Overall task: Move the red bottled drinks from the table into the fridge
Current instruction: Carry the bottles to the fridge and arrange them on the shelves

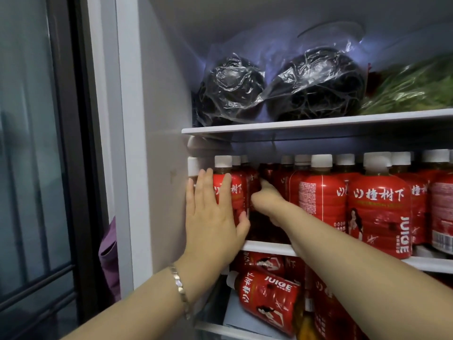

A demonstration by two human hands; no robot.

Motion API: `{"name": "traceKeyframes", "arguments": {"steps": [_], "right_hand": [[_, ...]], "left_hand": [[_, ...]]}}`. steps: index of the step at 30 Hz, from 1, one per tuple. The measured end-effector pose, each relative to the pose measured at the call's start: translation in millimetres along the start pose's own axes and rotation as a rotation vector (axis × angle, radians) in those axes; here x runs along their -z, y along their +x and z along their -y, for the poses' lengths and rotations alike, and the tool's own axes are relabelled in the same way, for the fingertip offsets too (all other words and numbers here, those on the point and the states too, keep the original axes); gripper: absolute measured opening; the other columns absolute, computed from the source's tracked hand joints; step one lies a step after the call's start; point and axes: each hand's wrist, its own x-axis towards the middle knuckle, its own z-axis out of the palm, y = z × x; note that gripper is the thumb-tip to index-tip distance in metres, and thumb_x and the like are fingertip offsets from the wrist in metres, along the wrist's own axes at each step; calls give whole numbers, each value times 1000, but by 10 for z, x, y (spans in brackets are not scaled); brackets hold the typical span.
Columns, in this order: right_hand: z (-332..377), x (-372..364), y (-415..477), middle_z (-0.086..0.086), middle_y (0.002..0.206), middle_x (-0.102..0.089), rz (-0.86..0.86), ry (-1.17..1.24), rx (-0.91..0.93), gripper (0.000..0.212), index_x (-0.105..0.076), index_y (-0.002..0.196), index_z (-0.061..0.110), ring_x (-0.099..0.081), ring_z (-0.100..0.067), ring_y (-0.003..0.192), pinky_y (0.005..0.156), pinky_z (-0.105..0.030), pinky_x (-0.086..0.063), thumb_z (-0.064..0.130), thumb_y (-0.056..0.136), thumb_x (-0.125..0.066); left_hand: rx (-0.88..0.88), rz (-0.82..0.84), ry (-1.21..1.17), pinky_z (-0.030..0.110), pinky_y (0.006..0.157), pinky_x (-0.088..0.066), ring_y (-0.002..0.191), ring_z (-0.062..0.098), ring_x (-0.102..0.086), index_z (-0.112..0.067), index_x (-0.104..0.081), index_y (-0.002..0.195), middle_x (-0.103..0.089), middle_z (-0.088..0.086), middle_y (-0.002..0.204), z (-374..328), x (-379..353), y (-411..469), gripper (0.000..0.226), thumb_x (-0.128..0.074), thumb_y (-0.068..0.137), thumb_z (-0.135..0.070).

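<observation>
Several red bottled drinks with white caps stand in rows on the fridge's middle shelf (267, 247). My left hand (210, 217) lies flat with fingers spread against the front left bottle (239, 192), near the fridge's left wall. My right hand (266, 200) reaches into the gap between that bottle and the neighbouring rows; its fingers are deep among the bottles and mostly hidden. A large front bottle (378, 212) stands right of my forearm. More red bottles lie on their sides on the shelf below (267, 293).
The upper shelf (318, 122) holds two dark bundles in clear plastic bags (282, 89) and leafy greens (414, 89) at the right. A dark glass panel (36, 155) stands left of the fridge. A purple cloth (109, 256) hangs by the fridge's edge.
</observation>
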Motion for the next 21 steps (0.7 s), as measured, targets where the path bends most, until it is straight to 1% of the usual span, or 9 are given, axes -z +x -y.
{"name": "traceKeyframes", "arguments": {"steps": [2,4,5,8,10,13,16,19,21], "right_hand": [[-34,-26,3,-11,136,-51,33,6,27,52,-39,140,14,-49,-27,124,96,-27,-42,5,90,-48],[-52,-50,18,-11,133,-52,56,4,12,49,-39,139,13,-52,-27,119,87,-25,-42,7,92,-50],[-76,-60,41,-12,131,-54,60,1,1,46,-41,137,12,-53,-27,117,86,-26,-43,8,92,-50],[-105,-65,84,-13,123,-58,46,-29,-10,40,-47,129,10,-56,-29,111,92,-32,-47,7,90,-51],[-104,-84,94,-13,121,-59,56,-74,5,40,-49,127,9,-56,-30,112,98,-38,-46,10,87,-55],[-96,-111,115,-14,124,-57,95,-104,31,47,-46,129,9,-55,-30,114,101,-42,-45,14,85,-60],[-91,-81,64,-12,128,-54,149,-116,31,57,-39,136,10,-53,-27,118,102,-36,-43,17,85,-63],[-97,-85,4,-11,133,-49,237,-123,11,76,-26,143,9,-51,-24,119,95,-28,-43,17,80,-68],[-103,-105,15,-12,143,-40,252,-150,16,94,-16,148,11,-45,-25,127,102,-32,-42,20,73,-71]], "left_hand": [[1,-46,-10,46,116,-10,130,42,-38,-6,-35,132,-42,29,136,-17,-46,-9,72,-62,76,-42],[3,-105,-4,52,111,-13,130,40,-31,-4,-35,132,-38,31,137,-20,-85,-18,79,-73,73,-38],[7,-120,2,54,108,-12,131,39,-26,-5,-34,134,-34,30,140,-18,-95,-33,80,-74,73,-38],[-12,-108,17,48,115,-8,136,36,-17,-16,-26,144,-20,25,146,8,-103,-29,77,-59,81,-44],[-18,-84,26,44,116,-4,138,36,-16,-22,-23,146,-18,23,148,16,-99,-19,73,-46,82,-47],[-15,-62,-22,45,116,-12,138,34,-18,-22,-24,146,-22,21,150,12,-85,-25,70,-41,83,-47],[23,-74,-121,44,110,-18,140,33,-18,-18,-24,145,-24,19,151,-3,-69,-52,66,-40,85,-41],[20,-89,-115,45,108,-14,141,34,-14,-13,-23,145,-19,21,151,-9,-89,-47,65,-38,85,-36],[7,-78,-106,46,107,-10,141,33,-10,-12,-21,145,-14,21,152,-2,-104,-50,67,-37,84,-35]]}}
